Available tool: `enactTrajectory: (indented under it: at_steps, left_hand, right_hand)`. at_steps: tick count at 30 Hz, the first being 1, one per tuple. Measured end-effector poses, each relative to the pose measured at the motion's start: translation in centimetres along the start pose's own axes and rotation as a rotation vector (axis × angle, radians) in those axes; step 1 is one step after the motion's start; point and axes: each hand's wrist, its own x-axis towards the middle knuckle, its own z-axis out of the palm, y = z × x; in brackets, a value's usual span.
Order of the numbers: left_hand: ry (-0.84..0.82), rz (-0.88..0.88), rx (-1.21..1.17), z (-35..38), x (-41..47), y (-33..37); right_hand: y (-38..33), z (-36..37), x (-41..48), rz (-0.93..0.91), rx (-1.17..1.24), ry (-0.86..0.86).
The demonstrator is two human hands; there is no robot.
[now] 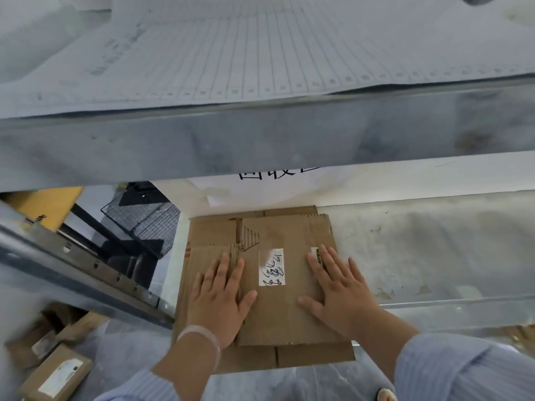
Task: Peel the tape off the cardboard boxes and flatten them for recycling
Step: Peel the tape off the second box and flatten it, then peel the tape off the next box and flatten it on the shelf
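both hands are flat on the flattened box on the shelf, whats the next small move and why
Probably lift both hands off and reach for the box on the floor. The left hand and right hand lie open on the flattened cardboard, which already lies flat on the stack; the floor box looks unflattened and labelled.

flattened cardboard stack [269, 285] centre frame, on lower shelf [419, 250] | left hand [221, 299], right hand [338, 290] flat on stack | unflattened boxes [55, 374] lower left, on floor

Matt brown corrugated cardboard [278, 299] (paper label [271, 266] attached) lies on dull metal shelf [434, 256].
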Motion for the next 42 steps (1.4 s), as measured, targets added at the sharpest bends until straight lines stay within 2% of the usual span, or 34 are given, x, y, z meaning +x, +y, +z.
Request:
enactTrajectory:
  at_steps: [7,12,18,22,32,36,42]
  left_hand:
    - [0.026,-0.012,-0.094,-2.6,1.0,1.3]
    - [0.142,0.255,-0.122,-5.4,2.3,8.7]
    - [0.204,0.574,-0.122,-8.9,2.8,23.0]
    - [0.365,0.757,-0.145,-11.0,1.9,34.6]
    - [0.382,0.965,-0.283,-12.5,-2.8,62.0]
    - [0.318,1.045,-0.267,-12.0,-3.5,69.8]
    - [0.282,1.087,-0.283,-10.5,-0.6,79.0]
  right_hand:
    - [2.3,-1.7,-1.9,0.008,0.094,0.100]
    - [6.7,-3.9,-6.1,0.110,0.121,0.244]
    - [15.0,-7.8,-13.2,0.280,0.073,0.411]
    - [22.3,-10.1,-19.2,0.417,0.045,0.482]
    - [41.3,-13.6,-35.3,0.682,-0.031,0.555]
    - [47.0,-13.9,-38.7,0.804,-0.009,0.598]
    - [54.8,-12.8,-39.4,0.896,0.030,0.556]
